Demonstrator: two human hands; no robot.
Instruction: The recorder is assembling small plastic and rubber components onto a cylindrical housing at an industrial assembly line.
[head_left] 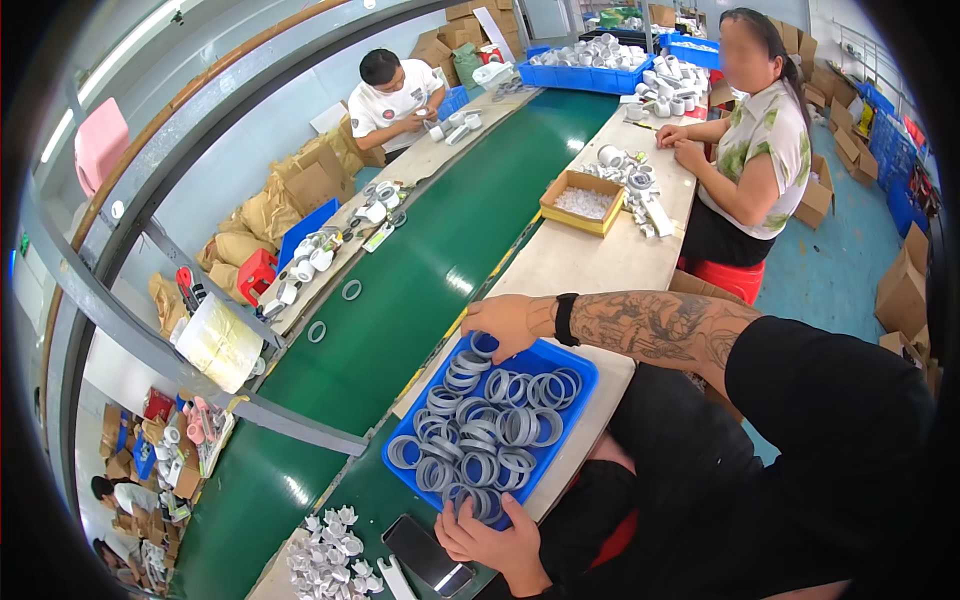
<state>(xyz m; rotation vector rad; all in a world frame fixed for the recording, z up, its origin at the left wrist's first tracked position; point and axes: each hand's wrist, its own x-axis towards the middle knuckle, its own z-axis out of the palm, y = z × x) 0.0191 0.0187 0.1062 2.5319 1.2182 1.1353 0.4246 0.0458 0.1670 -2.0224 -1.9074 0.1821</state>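
Note:
A shallow blue tray (575,365), heaped with grey plastic rings (478,432), sits at a slant on the edge of the worktop beside the green belt. At its upper end my right hand (508,322), with a black band at the wrist, is closed over the rim, close to a ring in the corner. My left hand (492,545) grips the lower end of the tray, its fingertips and thumb against the nearest rings. Part of each hand's grip is hidden by the rim and rings.
Two loose rings lie on the green conveyor belt (420,240). Near my left hand are a phone (428,556) and a pile of white plastic parts (330,555). A yellow box (583,203) of small clear pieces stands further along, before a seated co-worker (755,150). A metal frame (290,425) crosses the belt.

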